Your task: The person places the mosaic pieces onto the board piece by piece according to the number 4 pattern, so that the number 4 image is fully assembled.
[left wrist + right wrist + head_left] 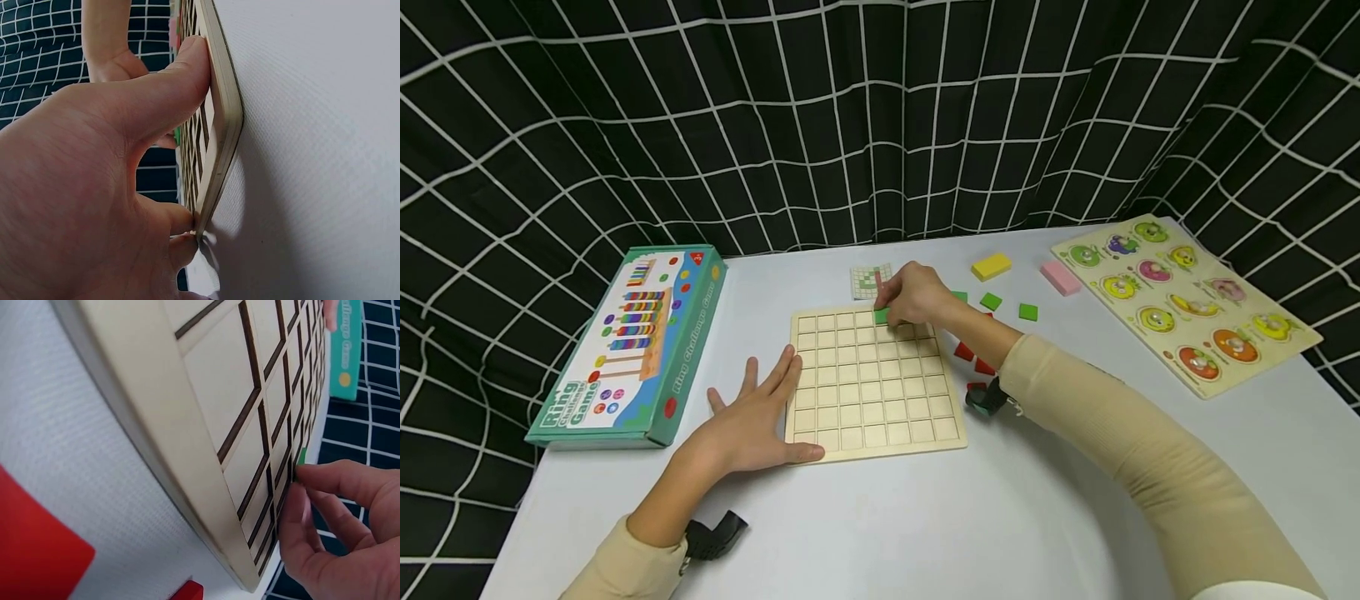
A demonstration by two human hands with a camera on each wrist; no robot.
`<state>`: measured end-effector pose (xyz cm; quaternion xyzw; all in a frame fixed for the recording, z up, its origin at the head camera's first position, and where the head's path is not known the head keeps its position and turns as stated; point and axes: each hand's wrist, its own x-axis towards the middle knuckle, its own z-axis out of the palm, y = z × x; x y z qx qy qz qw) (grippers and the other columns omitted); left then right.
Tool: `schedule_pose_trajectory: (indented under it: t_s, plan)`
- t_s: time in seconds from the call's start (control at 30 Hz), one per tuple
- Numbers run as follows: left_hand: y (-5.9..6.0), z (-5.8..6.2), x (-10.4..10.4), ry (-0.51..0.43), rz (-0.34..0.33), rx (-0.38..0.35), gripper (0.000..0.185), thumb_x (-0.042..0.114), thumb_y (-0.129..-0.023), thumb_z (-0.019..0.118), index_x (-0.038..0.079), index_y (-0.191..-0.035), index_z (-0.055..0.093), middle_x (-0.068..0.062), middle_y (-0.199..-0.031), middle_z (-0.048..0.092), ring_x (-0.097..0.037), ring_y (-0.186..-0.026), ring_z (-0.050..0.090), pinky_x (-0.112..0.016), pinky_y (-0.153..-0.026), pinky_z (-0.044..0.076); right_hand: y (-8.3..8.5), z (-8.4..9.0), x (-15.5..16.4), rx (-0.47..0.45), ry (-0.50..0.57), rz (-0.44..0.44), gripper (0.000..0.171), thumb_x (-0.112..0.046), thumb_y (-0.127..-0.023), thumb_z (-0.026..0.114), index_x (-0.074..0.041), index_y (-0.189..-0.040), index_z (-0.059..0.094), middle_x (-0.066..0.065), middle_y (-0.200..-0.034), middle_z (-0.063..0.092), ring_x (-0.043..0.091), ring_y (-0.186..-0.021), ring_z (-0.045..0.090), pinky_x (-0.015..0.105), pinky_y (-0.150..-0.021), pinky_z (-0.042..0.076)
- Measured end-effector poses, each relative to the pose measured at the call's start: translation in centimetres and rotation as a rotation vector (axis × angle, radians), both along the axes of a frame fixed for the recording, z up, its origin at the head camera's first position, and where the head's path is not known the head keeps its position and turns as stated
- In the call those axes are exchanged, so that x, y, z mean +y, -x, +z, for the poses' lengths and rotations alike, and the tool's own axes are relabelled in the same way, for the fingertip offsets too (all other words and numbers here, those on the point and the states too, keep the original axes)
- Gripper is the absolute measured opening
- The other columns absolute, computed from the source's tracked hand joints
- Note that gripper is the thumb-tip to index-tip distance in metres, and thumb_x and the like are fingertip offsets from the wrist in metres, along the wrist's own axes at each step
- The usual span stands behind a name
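Wooden grid board lay flat at bench centre. Left hand rested w/ fingers spread and straight along board's 9 o'clock edge; thumb pressed on the near corner, per left wrist view. Nothing gripped.

Right hand was at board's 12 o'clock edge, fingertips pinching a small green tile against the top row of squares. Right wrist view showed the tile's edge just at the board surface; whether seated in a square, cannot tell.

Pattern card lay just beyond the board at 12 o'clock, touching the right hand's knuckle side. Loose green tiles and red tiles sat at approx. 2 o'clock, near the right forearm. Yellow block and pink block further out, same direction. Ring game box stood at 9 o'clock, apart from the left hand. Animal peg puzzle at 3 o'clock, well apart.
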<state>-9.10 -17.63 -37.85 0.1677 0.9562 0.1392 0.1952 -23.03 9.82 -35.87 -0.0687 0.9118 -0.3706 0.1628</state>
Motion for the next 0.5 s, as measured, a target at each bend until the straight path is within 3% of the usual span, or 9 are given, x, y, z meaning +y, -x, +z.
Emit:
schedule_pose_trajectory:
  t_s: [0.5]
  plan:
    - [-0.18,0.18,-0.10,0.002,-0.003,0.007,0.131,0.079,-0.078,0.072,0.013,-0.169,0.005,-0.003,-0.177,-0.004,-0.057,-0.156,-0.001,-0.097,-0.095,0.005,-0.10,-0.05,-0.07,0.001,-0.013,0.009,0.025,0.004,-0.079,0.081,-0.007,-0.102,0.083,0.008,-0.110,0.079,0.020,-0.099,0.060,0.029,-0.080,0.051]
